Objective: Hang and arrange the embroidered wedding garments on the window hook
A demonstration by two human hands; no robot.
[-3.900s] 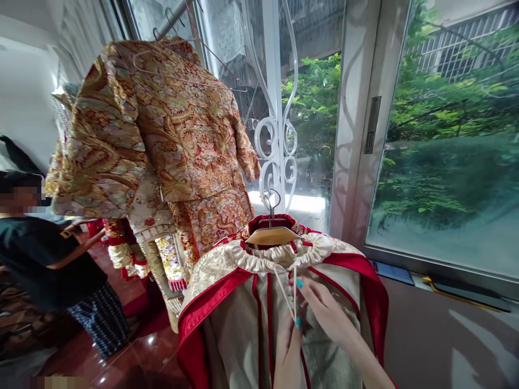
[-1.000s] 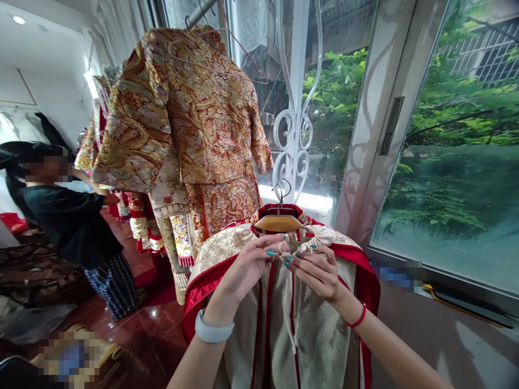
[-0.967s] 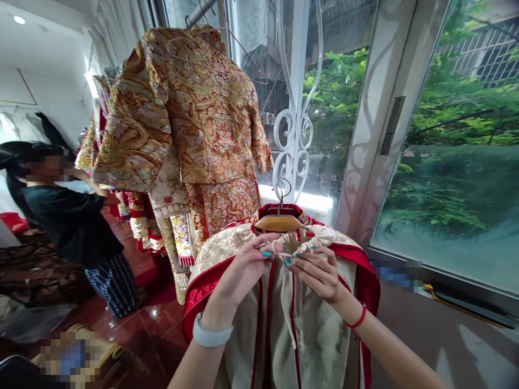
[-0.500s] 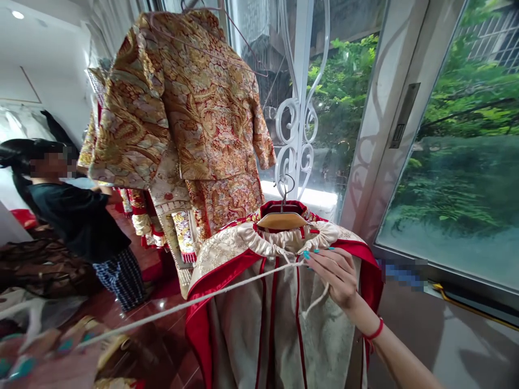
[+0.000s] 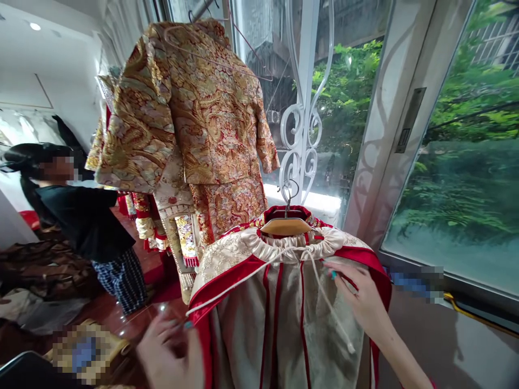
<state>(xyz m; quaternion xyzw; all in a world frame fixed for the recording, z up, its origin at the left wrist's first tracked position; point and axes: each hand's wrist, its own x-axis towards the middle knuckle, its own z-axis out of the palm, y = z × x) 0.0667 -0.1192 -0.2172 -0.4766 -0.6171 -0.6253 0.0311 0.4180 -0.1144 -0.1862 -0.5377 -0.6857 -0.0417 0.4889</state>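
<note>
Before the window (image 5: 454,210) hangs a cream, red-edged garment (image 5: 247,324), the blurred left hand (image 5: 174,348) at its side, grip impossible to tell, the right hand (image 5: 359,297) loosely spread at its front, a white cord (image 5: 334,315) trailing from its neckline (image 5: 279,252).

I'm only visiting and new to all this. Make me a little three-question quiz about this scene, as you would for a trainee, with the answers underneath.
1. Multiple choice: What colour is the wide shoulder trim on the nearest garment?
A) Blue
B) Red
C) Green

2. True or false: Both ends of the white cord at the neckline lie on the same side.

3. Short answer: Which of the wearer's hands looks blurred, and which is nearer the window?

Key:
1. B, red.
2. False: one part runs toward the left hand; the other hangs down at the right.
3. The left hand is blurred; the right hand is nearer the window.
</note>
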